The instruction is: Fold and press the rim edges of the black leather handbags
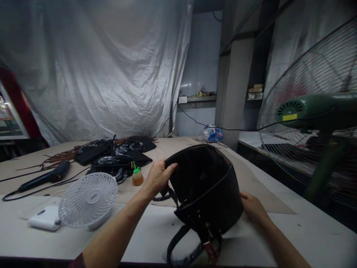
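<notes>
A black handbag [208, 190] lies tilted on the worktable [292, 230] in front of me, its open mouth turned away and its strap handles [181, 242] hanging toward the near edge. My left hand [158, 176] grips the bag's rim at the left, fingers curled over the edge. On the bag's right side, my right hand [252, 208] presses against its lower wall, and the bag hides the fingertips.
A small white desk fan [87, 201] and a white power bank [44, 219] sit at the left. Behind them lie a small orange glue bottle [137, 176], a dark corded tool [46, 178] and a pile of black bag parts [114, 154]. A large green standing fan [312, 111] fills the right.
</notes>
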Tool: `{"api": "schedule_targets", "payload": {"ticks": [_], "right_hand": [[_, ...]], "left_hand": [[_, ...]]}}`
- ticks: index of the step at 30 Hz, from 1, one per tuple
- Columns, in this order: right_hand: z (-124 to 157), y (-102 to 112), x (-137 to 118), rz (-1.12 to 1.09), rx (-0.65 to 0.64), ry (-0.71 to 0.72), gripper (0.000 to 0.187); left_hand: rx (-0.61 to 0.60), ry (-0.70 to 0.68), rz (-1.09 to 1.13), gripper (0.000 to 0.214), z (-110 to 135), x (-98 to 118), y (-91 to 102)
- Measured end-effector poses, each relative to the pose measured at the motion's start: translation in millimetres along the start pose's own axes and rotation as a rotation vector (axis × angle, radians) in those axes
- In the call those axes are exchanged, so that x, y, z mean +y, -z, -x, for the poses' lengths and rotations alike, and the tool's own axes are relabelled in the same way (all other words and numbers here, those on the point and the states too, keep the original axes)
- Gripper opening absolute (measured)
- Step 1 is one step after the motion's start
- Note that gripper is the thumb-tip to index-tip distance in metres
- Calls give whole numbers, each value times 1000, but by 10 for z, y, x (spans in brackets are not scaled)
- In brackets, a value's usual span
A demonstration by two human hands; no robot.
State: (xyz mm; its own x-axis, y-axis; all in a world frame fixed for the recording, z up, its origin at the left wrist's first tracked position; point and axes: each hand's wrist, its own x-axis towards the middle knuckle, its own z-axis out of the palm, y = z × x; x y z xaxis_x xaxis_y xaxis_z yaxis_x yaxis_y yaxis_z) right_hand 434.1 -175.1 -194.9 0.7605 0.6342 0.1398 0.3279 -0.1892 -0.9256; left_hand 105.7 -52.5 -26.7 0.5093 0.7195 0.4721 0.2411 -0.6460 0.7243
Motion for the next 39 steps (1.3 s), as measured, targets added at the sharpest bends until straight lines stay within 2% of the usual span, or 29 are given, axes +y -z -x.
{"api": "schedule_targets", "payload": {"ticks": [3,5,8,10,12,14,17,19,23,29,35,39], "right_hand": [[-21,143,-34,-34,28,-61,37],[57,219,-217,-36,131,-15,44],[310,307,-737,28,432,233,38],[504,343,-1152,24,504,438,32],[647,353,-1531,-15,442,666,23],[704,328,-1827,26,314,818,17],[652,235,-2115,146,60,905,17],[580,166,-2230,215,-24,931,18],[468,65,-2351,386,-101,1004,15],[306,-174,-2409,507,-368,992,14],[129,-535,-2427,561,-583,1100,17],[119,-655,-2424,504,-604,1098,13]], "left_hand": [[24,17,-293,30,43,17,-53],[1,23,-434,30,63,34,-122],[-80,25,-448,26,79,14,-209],[-128,22,-404,23,91,-59,-247],[-126,37,-336,23,104,-160,-267],[-123,57,-230,26,111,-248,-263],[-182,59,-83,24,105,-305,-202],[-240,62,-5,22,97,-309,-137],[-352,108,175,19,86,-373,-24],[-249,143,251,26,94,-567,-12],[-278,126,368,28,124,-468,-10],[-262,116,392,36,130,-418,4]]}}
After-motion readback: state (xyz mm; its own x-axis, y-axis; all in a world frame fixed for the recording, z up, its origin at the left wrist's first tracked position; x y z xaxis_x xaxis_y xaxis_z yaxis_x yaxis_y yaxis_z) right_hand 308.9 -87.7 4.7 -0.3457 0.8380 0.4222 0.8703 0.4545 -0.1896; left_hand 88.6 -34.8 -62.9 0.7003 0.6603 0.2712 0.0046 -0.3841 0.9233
